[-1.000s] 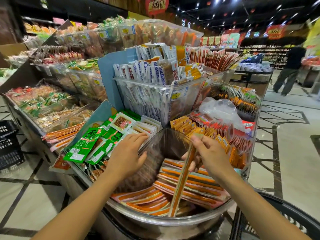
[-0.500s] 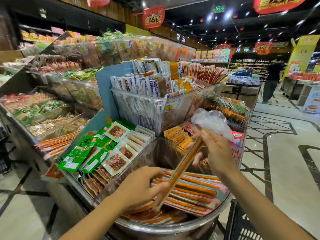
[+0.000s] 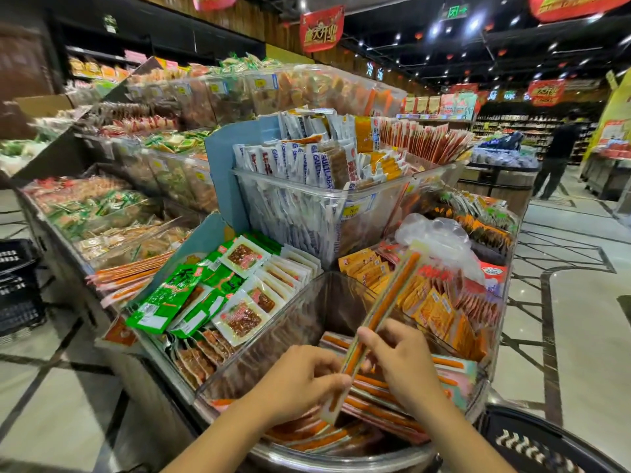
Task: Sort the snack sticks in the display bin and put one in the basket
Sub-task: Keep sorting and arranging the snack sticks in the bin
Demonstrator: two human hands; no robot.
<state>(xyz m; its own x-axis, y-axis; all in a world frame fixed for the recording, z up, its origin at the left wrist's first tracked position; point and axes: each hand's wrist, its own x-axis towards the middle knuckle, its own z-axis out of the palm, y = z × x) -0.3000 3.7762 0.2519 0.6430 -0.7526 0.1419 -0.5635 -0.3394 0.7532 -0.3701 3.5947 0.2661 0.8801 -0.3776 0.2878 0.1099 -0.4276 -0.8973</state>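
Observation:
A long orange snack stick (image 3: 382, 308) in a clear wrapper slants up to the right above the clear display bin (image 3: 307, 312). My left hand (image 3: 300, 380) pinches its lower end and my right hand (image 3: 403, 360) grips it a little higher. More orange snack sticks (image 3: 386, 411) lie stacked flat in the bin under my hands. The black basket (image 3: 532, 445) shows at the bottom right, next to my right forearm.
Green and white snack packs (image 3: 211, 295) fill the tray left of the bin, orange packets (image 3: 430, 302) the tray on the right. A clear box of white sticks (image 3: 307, 206) stands behind. A black crate (image 3: 17, 285) sits far left. A person (image 3: 556, 158) stands in the aisle.
My left hand left the green packs and took the stick's lower end. My right hand slid down the stick. The stick now points up and right, clear of the pile.

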